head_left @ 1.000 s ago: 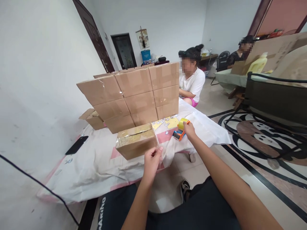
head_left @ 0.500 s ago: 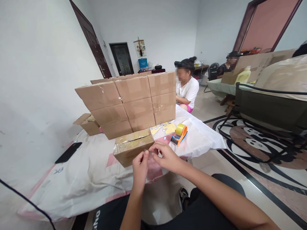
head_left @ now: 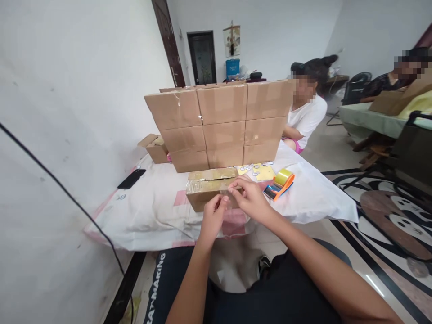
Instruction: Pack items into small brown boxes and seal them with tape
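Observation:
My left hand (head_left: 216,210) and my right hand (head_left: 248,191) are raised close together in front of a taped cardboard box (head_left: 205,195). Thumb and fingers of each are pinched together. A faint see-through strip (head_left: 225,192), which looks like clear tape, seems to span the small gap between them; its edges are hard to make out. The box stands on the cloth-covered table, with shiny tape along its top seam and left end. To the right of my right hand lies an orange and blue tape dispenser (head_left: 281,185) with a yellowish roll.
Behind the box rises a wall of stacked cardboard boxes (head_left: 222,121). An open carton (head_left: 157,153) and a black phone (head_left: 131,179) lie to the left on the tablecloth (head_left: 145,220). A co-worker (head_left: 308,108) sits beyond the stack, another person (head_left: 388,85) farther right.
My view has turned left, so the table and boxes appear farther right. My hands stay pinched close together before the box; the dispenser has not visibly moved on the table.

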A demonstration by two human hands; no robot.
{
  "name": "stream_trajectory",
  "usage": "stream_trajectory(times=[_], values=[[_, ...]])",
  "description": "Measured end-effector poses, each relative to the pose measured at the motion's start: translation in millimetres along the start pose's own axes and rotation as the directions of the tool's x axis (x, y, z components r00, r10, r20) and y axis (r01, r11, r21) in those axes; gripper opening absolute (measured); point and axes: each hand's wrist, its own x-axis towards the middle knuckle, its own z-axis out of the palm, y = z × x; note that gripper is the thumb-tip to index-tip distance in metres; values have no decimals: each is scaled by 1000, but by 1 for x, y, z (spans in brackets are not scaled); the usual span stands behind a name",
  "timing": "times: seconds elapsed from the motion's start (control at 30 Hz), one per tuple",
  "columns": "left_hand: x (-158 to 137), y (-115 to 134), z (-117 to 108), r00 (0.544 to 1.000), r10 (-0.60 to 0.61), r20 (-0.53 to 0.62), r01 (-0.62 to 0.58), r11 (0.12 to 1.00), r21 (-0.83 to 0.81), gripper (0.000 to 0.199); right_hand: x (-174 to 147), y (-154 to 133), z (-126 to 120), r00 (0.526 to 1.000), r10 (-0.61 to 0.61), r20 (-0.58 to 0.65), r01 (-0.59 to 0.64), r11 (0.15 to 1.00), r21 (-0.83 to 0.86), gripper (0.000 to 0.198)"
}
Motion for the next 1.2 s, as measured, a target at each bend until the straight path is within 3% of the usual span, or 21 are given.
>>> stream_trajectory(times=[0.17, 0.27, 0.43, 0.6, 0.67, 0.8, 0.97, 1.1, 1.2], values=[[3, -11, -26, 998, -43, -52, 47, 996, 71, 38, 35, 4, 6, 990, 52, -132, -34, 991, 130, 13], [5, -19, -43, 987, -81, -141, 95, 991, 93, 39, 62, 11, 1, 975, 119, -185, -75, 970, 232, 13], [9, -27, -62, 927, 13, -375, 0, 999, 34, 29, 92, 11, 5, 980, 198, 6, -190, 933, 305, 14], [8, -34, -63, 786, 77, -613, -124, 992, -34, 35, 101, -6, 30, 979, 159, 127, -182, 964, 193, 15], [7, -38, -61, 777, 92, -623, -148, 988, -39, 36, 103, -9, 42, 979, 152, 137, -172, 973, 152, 14], [10, -46, -58, 816, 118, -566, -161, 987, -27, 35, 107, -8, 57, 957, 214, 195, -235, 967, 94, 17], [15, -55, -57, 801, 100, -590, -159, 986, -49, 36, 113, -9, 63, 906, 262, 332, -292, 956, 43, 13], [17, -58, -56, 799, 79, -595, -131, 990, -45, 36, 117, -3, 71, 939, 212, 271, -252, 960, 124, 13], [18, -61, -58, 793, 118, -597, -131, 991, 22, 33, 121, 9, 80, 934, 210, 289, -286, 925, 252, 20]])
